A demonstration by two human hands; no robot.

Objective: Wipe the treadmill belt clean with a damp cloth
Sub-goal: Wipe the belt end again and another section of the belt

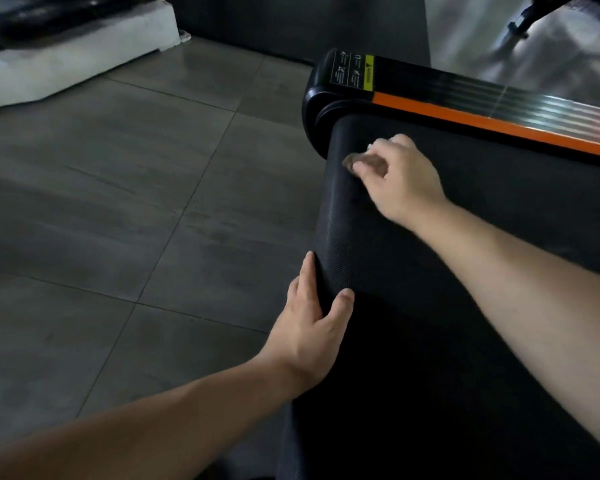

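Head view: The treadmill belt [395, 341] runs from lower centre to upper right, and its rounded end faces the tiled floor [118, 202]. The right hand [400, 178] rests on the belt near this end, fingers curled and clamped on a small bunched cloth [351, 163] that touches the belt surface. The left hand [312, 327] clasps the rounded end, thumb on top, fingers down the end face. The orange-striped side rail [499, 98] borders the belt's far edge and carries a warning label [355, 72].

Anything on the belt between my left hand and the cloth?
Nothing: in the head view, only bare textured belt runs from the left hand to the cloth in the right hand.
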